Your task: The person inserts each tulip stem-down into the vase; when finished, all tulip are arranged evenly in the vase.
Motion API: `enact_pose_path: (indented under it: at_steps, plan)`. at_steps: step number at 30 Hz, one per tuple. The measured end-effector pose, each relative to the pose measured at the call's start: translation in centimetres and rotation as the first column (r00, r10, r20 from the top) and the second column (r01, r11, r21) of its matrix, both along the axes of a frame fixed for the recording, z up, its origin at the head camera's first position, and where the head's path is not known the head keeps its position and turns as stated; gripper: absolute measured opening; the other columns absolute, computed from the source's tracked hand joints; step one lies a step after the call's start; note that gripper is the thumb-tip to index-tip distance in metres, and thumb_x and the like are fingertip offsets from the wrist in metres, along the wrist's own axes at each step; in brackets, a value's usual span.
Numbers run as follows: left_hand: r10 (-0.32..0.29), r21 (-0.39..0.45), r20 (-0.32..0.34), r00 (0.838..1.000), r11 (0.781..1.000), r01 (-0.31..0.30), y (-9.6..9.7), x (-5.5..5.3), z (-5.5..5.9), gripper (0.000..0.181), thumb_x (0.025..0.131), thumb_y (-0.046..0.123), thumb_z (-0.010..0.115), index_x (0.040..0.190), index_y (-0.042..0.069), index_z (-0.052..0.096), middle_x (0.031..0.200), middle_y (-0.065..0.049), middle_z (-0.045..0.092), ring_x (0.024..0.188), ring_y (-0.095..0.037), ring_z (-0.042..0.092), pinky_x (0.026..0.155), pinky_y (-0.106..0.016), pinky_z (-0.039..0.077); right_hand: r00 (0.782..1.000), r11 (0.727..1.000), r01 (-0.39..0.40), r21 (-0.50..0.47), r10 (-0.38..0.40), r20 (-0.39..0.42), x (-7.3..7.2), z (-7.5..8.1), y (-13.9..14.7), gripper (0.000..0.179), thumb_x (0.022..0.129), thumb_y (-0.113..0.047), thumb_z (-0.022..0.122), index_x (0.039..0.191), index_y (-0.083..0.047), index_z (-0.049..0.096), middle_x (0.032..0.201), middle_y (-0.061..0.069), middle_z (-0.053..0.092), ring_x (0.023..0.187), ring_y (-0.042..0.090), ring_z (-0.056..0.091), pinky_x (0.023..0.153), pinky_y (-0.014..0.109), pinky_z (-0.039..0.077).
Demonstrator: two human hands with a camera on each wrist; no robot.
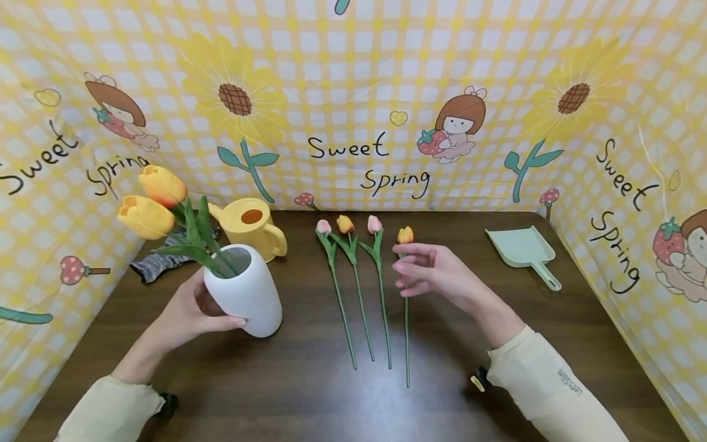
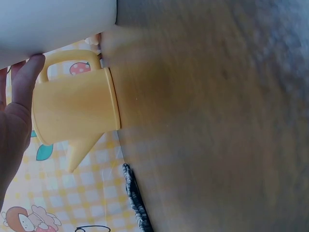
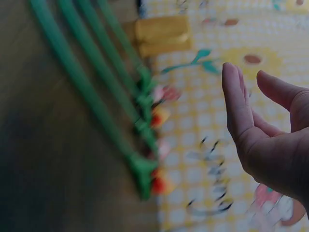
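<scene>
My left hand (image 1: 182, 316) grips a white vase (image 1: 256, 301) round its side, the thumb across the front. The vase is tilted, and two large yellow tulips (image 1: 146, 216) with green leaves lean out of its mouth to the left. Over the table, my right hand (image 1: 436, 270) hovers above a single yellow-orange tulip (image 1: 407, 344) and covers part of its stem. In the right wrist view the right hand (image 3: 270, 145) has thumb and fingers apart, holding nothing. Left of that tulip lie two pink tulips (image 1: 375, 224) and another yellow-orange tulip (image 1: 345, 224), stems toward me.
Behind the vase stands a yellow watering can (image 1: 248, 227). A mottled grey knitted item (image 1: 160, 267) lies beside it at the left. A pale green dustpan (image 1: 521, 247) rests at the back right. Checked cloth (image 1: 353, 80) walls the brown table (image 1: 331, 405) behind and at both sides.
</scene>
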State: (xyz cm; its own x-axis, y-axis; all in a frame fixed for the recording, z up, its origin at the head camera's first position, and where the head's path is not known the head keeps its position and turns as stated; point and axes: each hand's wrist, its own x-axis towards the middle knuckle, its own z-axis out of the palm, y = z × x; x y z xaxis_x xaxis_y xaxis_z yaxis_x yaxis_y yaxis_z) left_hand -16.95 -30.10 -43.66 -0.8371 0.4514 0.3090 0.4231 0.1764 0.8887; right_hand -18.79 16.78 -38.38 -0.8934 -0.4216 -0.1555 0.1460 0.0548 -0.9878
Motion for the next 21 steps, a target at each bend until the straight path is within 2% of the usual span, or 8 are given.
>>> enact_pose_path:
  at_steps: [4,9,15,21]
  plan:
    - [0.01,0.003,0.009,1.0,1.0,-0.01,-0.2,0.0,0.4,0.098,0.065,-0.02,0.086,0.149,0.005,0.041,0.129,-0.011,0.06,0.103,-0.022,0.069,0.072,-0.043,0.063,0.999,0.999,0.03,0.031,-0.032,0.037,-0.8,-2.1,1.5,0.06,0.098,-0.015,0.07,0.148,0.003,0.044,0.118,0.022,0.065,0.096,0.035,0.07,0.083,0.049,0.06]
    - [0.009,-0.008,0.016,1.0,1.0,-0.009,-0.1,0.1,0.5,0.098,0.065,-0.017,0.087,0.149,0.007,0.041,0.128,-0.011,0.06,0.103,-0.023,0.069,0.072,-0.045,0.063,0.995,0.995,0.035,0.095,-0.043,0.085,-1.4,-4.0,2.8,0.065,0.099,-0.015,0.069,0.151,0.005,0.037,0.131,0.031,0.055,0.098,0.035,0.07,0.083,0.047,0.061]
    - [0.007,0.006,0.012,1.0,1.0,-0.007,0.4,-0.2,0.2,0.099,0.065,-0.017,0.088,0.149,0.009,0.042,0.128,-0.011,0.061,0.103,-0.024,0.069,0.071,-0.044,0.063,0.989,0.988,0.026,0.152,-0.048,0.141,-2.2,-5.6,3.5,0.065,0.098,-0.016,0.069,0.15,0.005,0.037,0.131,0.029,0.056,0.1,0.035,0.07,0.081,0.047,0.061]
    - [0.007,0.0,0.015,1.0,1.0,-0.007,0.0,0.1,0.3,0.098,0.065,-0.016,0.088,0.148,0.008,0.042,0.127,-0.011,0.061,0.102,-0.023,0.069,0.071,-0.043,0.063,0.982,0.979,-0.029,0.201,-0.01,0.189,-3.0,-6.9,3.4,0.064,0.098,-0.018,0.069,0.147,0.01,0.038,0.125,0.024,0.063,0.098,0.03,0.07,0.082,0.044,0.061]
